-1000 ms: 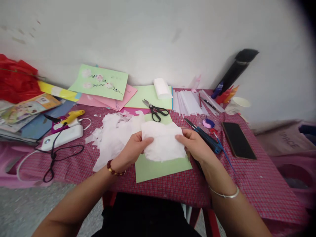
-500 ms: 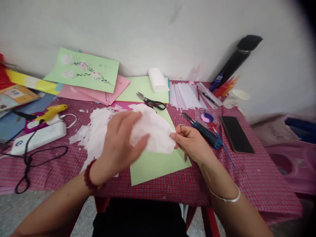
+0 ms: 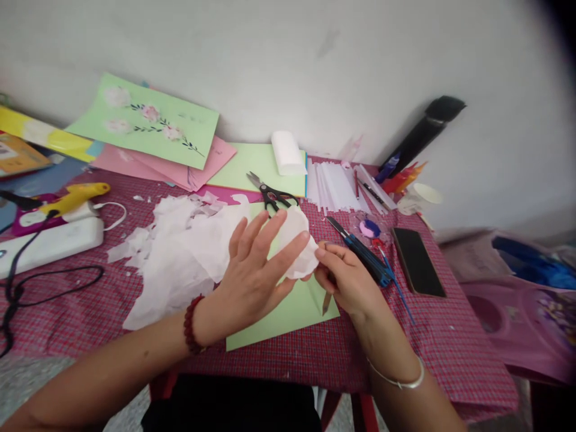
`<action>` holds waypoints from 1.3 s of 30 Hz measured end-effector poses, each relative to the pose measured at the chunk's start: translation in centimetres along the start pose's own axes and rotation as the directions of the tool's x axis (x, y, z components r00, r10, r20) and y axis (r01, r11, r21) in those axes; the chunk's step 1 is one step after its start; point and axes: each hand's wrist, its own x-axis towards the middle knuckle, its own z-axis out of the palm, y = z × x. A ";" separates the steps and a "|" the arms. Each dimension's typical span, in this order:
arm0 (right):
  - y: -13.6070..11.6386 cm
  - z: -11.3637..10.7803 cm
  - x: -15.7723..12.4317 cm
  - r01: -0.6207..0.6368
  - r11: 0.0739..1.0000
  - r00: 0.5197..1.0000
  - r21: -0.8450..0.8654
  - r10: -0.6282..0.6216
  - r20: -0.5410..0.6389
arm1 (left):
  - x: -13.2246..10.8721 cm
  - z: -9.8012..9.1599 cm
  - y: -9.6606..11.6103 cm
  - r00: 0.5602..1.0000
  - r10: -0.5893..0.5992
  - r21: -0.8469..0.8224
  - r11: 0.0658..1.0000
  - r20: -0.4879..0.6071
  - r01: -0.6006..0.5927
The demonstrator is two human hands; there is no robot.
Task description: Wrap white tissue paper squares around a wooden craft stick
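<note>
A thin white tissue paper piece with curled edges is pinched at its right side between the thumb and fingers of my right hand. My left hand is open, fingers spread, partly covering the tissue; I cannot tell whether it touches it. Both hands are above a light green sheet. The tip of a pencil shows below my right hand; whether it is held or lying on the sheet I cannot tell. A heap of torn white tissue lies left of my left hand.
Black-handled scissors lie behind the hands. To the right are a box cutter, a thin blue brush and a phone. White glue sticks and a paper cup stand farther back. At left lie a yellow glue gun and a power strip.
My left hand has opened its fingers wider over the tissue, which now looks smaller and folded or curled. My right hand keeps its pinch. The view has shifted slightly.
</note>
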 end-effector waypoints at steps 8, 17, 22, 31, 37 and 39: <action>-0.9 2.9 -1.6 -0.016 0.997 0.991 0.072 0.007 0.132 | -0.6 -4.1 0.8 0.991 -0.086 -0.282 0.958 -0.103 0.053; -2.9 7.6 -8.8 0.264 0.918 0.964 -0.295 -0.238 0.123 | -5.4 -10.9 3.9 0.918 -0.357 -0.714 0.597 0.172 0.366; -2.8 10.1 -13.3 0.414 0.813 0.891 -0.409 -0.269 0.365 | -9.0 -13.7 6.1 0.987 -0.148 -0.701 0.696 0.069 0.153; -0.3 12.9 -16.5 0.395 0.883 0.886 -0.252 -0.294 0.358 | -11.7 -15.9 8.4 0.948 -0.221 -0.651 0.690 0.228 0.317; -0.2 12.4 -17.8 0.384 0.917 0.920 -0.109 -0.369 0.133 | -12.3 -17.0 9.9 0.878 -0.252 -0.747 0.462 0.407 0.478; -0.1 12.1 -18.0 0.400 0.916 0.914 -0.030 -0.396 0.087 | -12.6 -17.2 10.5 0.877 -0.268 -0.783 0.398 0.400 0.478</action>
